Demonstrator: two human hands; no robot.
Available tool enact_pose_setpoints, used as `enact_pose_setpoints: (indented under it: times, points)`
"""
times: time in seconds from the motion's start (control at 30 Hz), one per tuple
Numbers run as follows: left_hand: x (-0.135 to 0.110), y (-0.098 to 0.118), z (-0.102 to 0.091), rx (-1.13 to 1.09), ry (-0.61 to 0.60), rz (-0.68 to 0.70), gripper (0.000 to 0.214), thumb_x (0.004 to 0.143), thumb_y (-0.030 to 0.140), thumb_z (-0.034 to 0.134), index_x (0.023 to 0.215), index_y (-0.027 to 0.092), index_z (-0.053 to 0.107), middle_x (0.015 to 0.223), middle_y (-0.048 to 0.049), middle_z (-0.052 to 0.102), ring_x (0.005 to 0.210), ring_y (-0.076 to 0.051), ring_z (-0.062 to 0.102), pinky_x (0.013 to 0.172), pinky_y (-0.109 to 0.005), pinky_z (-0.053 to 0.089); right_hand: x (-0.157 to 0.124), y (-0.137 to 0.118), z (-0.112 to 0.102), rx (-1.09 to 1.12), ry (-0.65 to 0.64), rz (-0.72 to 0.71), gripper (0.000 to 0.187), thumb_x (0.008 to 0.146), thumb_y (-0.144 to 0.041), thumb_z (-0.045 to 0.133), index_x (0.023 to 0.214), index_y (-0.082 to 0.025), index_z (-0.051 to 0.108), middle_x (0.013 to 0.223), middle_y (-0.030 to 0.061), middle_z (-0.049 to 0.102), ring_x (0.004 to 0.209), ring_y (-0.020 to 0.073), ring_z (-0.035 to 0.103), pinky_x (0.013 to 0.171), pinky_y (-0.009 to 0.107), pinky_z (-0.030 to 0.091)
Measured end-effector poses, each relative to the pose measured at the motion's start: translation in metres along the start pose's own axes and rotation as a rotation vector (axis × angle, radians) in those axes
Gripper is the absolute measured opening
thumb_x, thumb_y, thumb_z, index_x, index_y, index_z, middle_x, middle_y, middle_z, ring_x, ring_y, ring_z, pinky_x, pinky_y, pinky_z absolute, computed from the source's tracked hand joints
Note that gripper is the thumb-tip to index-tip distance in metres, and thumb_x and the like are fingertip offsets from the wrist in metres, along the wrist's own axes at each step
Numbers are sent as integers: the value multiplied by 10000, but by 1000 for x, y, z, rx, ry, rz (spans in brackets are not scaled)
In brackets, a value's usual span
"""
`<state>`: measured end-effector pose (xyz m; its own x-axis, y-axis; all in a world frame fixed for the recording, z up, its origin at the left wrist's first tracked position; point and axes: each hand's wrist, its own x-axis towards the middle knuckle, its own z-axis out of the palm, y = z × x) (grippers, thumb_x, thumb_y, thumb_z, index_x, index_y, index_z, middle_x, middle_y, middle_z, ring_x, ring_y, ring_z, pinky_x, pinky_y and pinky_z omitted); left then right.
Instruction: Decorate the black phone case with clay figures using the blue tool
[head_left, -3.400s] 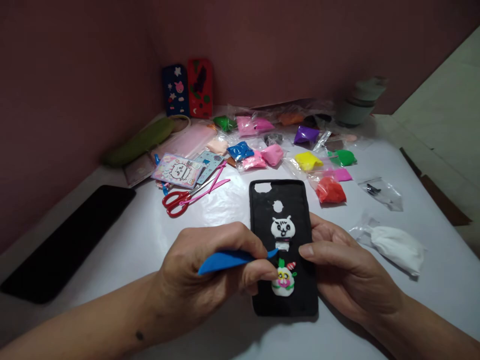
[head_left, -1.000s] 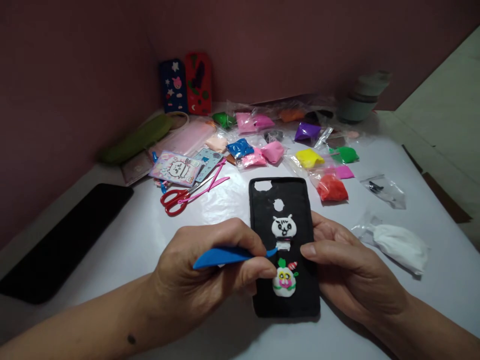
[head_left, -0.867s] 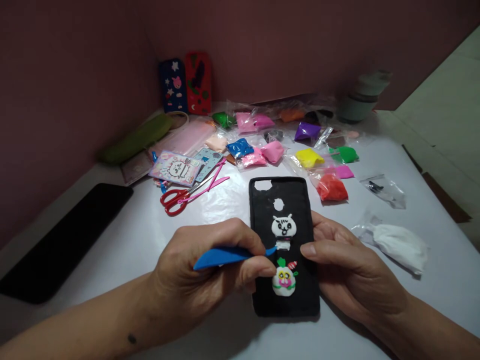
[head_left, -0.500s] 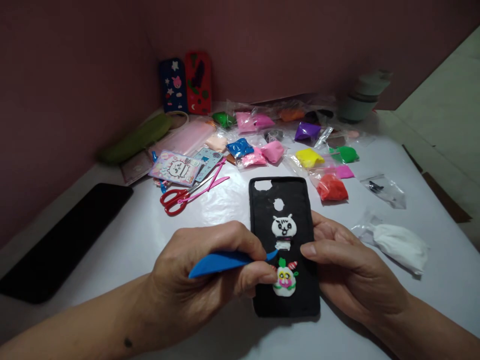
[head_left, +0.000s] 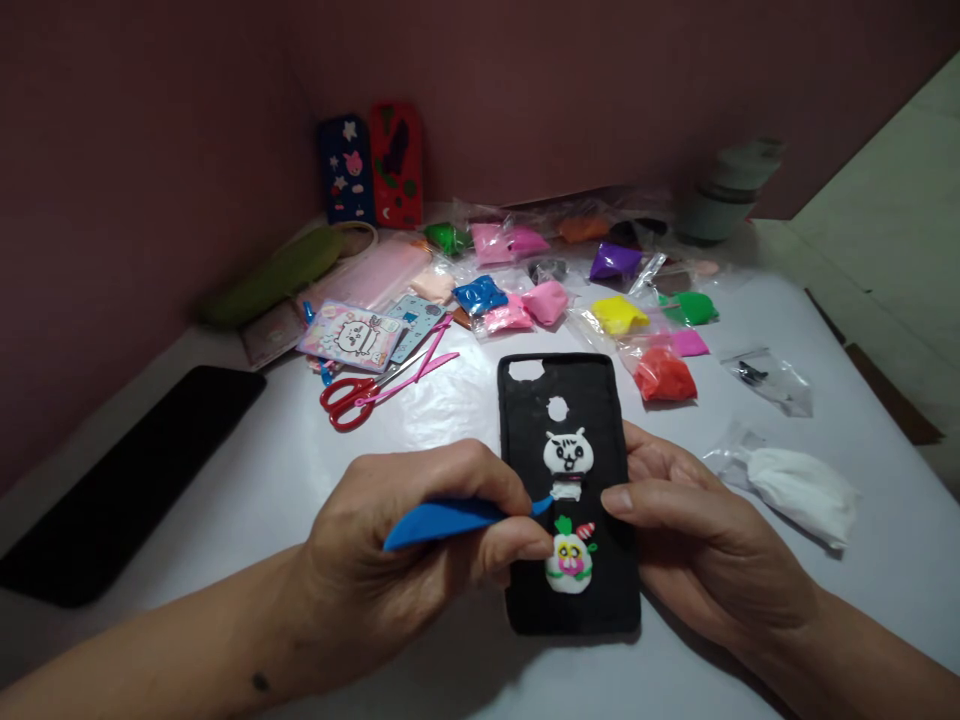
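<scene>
Right hand closed on right side of case, well in from right edge of surface; left hand tightly pinching tool, tip at white body. Step seems shaping white body; next move likely calls for light, steady tip.

slight shift of blue tool

Black rectangular phone case, decorated face toward me, cutout end farthest. White clay-like cat head, black-lined features, mid-case; short white clay-like body below. Round white clay-like figure, green leafy top, nearest me. Slim blue plastic tool slants in, tip at body's left edge; contact I can't confirm.
</scene>
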<state>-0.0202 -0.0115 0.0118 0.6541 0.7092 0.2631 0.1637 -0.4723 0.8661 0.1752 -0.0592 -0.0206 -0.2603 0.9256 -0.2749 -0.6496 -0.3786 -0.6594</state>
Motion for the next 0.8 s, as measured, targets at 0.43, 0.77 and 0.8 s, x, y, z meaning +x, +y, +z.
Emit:
enact_pose_setpoints:
  times: [0.43,0.77,0.8]
  points:
    - [-3,-1,0,25,23,17,69,810,196,690,782,158,640,661,9,679,555,-104,624,487,-161,480,0,0,-1,23,-10,-2,357,734,-56,597,1061,-187,659,924,67,716,821,190,654,804,339,499]
    - [-1,-1,0,39,35,-7,47,814,180,682,793,167,642,675,15,683,568,-100,631,493,-158,481,-1,1,0,16,-3,-9,368,716,-57,607,1056,-186,670,914,67,713,809,201,654,797,357,503]
    - [-1,-1,1,37,44,-3,48,814,179,682,795,168,639,678,14,682,570,-103,631,491,-161,479,-1,1,0,12,0,-10,362,714,-57,608,1046,-186,673,909,67,713,799,199,653,792,356,505]
